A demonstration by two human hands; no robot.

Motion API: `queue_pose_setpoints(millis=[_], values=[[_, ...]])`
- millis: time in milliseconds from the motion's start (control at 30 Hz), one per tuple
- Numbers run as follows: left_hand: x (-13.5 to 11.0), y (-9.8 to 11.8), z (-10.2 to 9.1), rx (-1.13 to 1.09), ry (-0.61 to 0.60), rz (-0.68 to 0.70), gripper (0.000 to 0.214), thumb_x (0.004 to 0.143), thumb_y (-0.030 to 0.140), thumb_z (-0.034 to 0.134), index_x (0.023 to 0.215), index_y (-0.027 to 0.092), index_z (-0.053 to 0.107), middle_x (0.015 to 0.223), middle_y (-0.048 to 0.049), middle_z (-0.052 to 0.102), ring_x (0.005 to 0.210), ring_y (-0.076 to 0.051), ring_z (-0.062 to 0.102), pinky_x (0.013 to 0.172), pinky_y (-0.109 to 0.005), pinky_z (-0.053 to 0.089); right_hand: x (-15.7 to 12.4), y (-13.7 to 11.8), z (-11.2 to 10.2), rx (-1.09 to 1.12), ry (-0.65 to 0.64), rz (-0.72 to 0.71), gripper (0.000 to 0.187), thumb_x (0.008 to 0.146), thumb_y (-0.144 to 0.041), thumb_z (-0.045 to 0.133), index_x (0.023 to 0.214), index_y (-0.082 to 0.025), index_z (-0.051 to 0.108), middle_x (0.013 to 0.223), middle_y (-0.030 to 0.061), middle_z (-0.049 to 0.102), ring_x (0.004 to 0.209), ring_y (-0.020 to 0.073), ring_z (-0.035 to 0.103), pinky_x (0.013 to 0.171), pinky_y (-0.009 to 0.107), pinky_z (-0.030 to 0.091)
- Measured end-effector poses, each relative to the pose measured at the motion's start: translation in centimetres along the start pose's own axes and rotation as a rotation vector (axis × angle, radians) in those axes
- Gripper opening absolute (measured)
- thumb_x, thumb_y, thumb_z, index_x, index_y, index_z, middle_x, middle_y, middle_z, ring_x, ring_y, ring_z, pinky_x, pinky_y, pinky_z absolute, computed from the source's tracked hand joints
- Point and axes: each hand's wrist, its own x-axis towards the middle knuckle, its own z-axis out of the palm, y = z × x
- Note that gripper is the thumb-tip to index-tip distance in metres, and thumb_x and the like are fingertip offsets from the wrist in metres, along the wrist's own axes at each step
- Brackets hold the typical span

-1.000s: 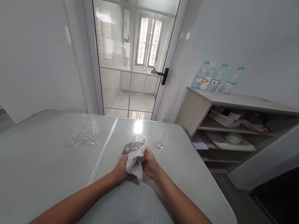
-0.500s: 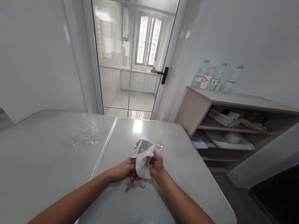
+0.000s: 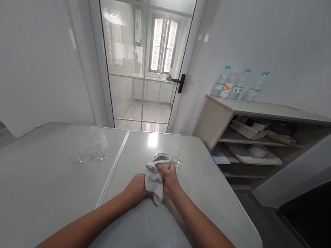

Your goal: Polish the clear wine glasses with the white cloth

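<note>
A white cloth [image 3: 153, 179] is wrapped over a wine glass [image 3: 161, 160], whose opening shows only in part at the top. My right hand [image 3: 171, 177] grips the cloth around the bowl, the thumb pressing over the rim. Closed low on the left side, my left hand [image 3: 138, 187] holds the glass from below, its fingertips hidden by the cloth. One corner of the cloth hangs beneath both hands. Just beyond my right hand, another clear stemmed glass [image 3: 178, 159] stands on the table.
Several clear stemmed glasses [image 3: 98, 154] stand on the left half of the grey table [image 3: 38, 188]. A metal seam [image 3: 114, 162] divides the tabletop. At the right, a shelf unit [image 3: 214, 122] carries plastic bottles [image 3: 238, 86]. A glass door [image 3: 155, 110] is behind the table.
The cloth has come round over the glass and now covers most of the bowl. My right thumb has moved over the rim, and my left fingers have turned under the cloth.
</note>
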Motion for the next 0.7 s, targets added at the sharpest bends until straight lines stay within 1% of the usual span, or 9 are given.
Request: queue_pose_setpoints(millis=[133,200,267,333,400,467,533,600,700], values=[[-0.6,0.5,0.5,-0.440,-0.204,-0.124,0.018,0.079,0.032,0.066,0.074,0.016,0.058,0.057,0.0013,0.056,0.048,-0.011,0.048,0.047,-0.023,0.043,-0.5,-0.8,-0.6,0.244,-0.324,0.219,0.056,0.057,-0.030,0.091,0.106,-0.023,0.064,0.098,0.0025,0.071,0.082,0.0187,0.065,0.074,0.031,0.055],[-0.8,0.4,0.9,-0.618,-0.321,-0.219,0.026,0.083,0.041,0.065,0.085,0.016,0.060,0.057,0.0016,0.057,0.043,-0.012,0.051,0.041,-0.022,0.042,-0.7,-1.1,-0.8,0.287,-0.429,0.275,0.061,0.055,-0.036,0.093,0.108,-0.023,0.064,0.097,0.0020,0.070,0.080,0.0181,0.064,0.074,0.032,0.055],[-0.9,0.1,1.1,-0.668,-0.355,-0.257,0.033,0.085,0.047,0.064,0.094,0.015,0.061,0.059,0.0010,0.059,0.043,-0.013,0.053,0.039,-0.023,0.043,-0.8,-1.1,-0.8,0.262,-0.483,0.276,0.064,0.054,-0.036,0.093,0.109,-0.023,0.064,0.095,0.0016,0.069,0.078,0.0175,0.063,0.073,0.031,0.054],[-0.6,-0.1,0.9,-0.572,-0.254,-0.196,0.032,0.085,0.045,0.065,0.094,0.015,0.063,0.061,-0.0002,0.061,0.047,-0.015,0.056,0.044,-0.026,0.048,-0.8,-0.9,-0.6,0.179,-0.454,0.209,0.060,0.056,-0.032,0.093,0.109,-0.023,0.065,0.096,0.0018,0.070,0.078,0.0171,0.063,0.071,0.029,0.052],[-0.1,-0.3,0.5,-0.355,-0.096,-0.055,0.024,0.084,0.037,0.066,0.094,0.014,0.067,0.073,-0.0045,0.069,0.063,-0.019,0.064,0.064,-0.033,0.058,-0.8,-0.4,-0.2,0.029,-0.329,0.084,0.052,0.060,-0.026,0.091,0.105,-0.022,0.066,0.095,0.0017,0.070,0.080,0.0170,0.063,0.071,0.027,0.050],[0.4,-0.3,-0.2,-0.101,0.017,0.065,0.019,0.081,0.028,0.070,0.094,0.014,0.072,0.089,-0.0089,0.074,0.084,-0.025,0.068,0.088,-0.040,0.057,-0.8,0.3,0.2,-0.150,-0.155,-0.051,0.050,0.060,-0.020,0.091,0.104,-0.022,0.067,0.093,0.0006,0.070,0.082,0.0171,0.063,0.075,0.027,0.050],[0.7,-0.3,-0.8,0.056,0.032,0.098,0.014,0.078,0.025,0.072,0.089,0.015,0.073,0.094,-0.0115,0.075,0.092,-0.029,0.067,0.099,-0.044,0.053,-0.9,0.7,0.4,-0.263,-0.045,-0.123,0.054,0.058,-0.017,0.092,0.105,-0.023,0.066,0.092,-0.0009,0.069,0.084,0.0172,0.062,0.078,0.027,0.050],[0.6,-0.1,-0.9,0.012,0.018,0.094,0.014,0.080,0.026,0.072,0.089,0.016,0.072,0.097,-0.0117,0.075,0.098,-0.029,0.066,0.103,-0.045,0.051,-1.1,0.8,0.4,-0.254,-0.083,-0.105,0.056,0.056,-0.016,0.092,0.106,-0.023,0.066,0.093,-0.0006,0.070,0.085,0.0177,0.063,0.079,0.028,0.050],[-0.3,0.3,-0.1,-0.255,-0.037,0.059,0.027,0.083,0.036,0.070,0.103,0.017,0.070,0.101,-0.0100,0.074,0.101,-0.027,0.066,0.099,-0.041,0.054,-1.3,0.1,0.0,-0.058,-0.297,0.064,0.057,0.054,-0.014,0.090,0.104,-0.022,0.066,0.094,0.0014,0.071,0.083,0.0186,0.064,0.077,0.029,0.051]])
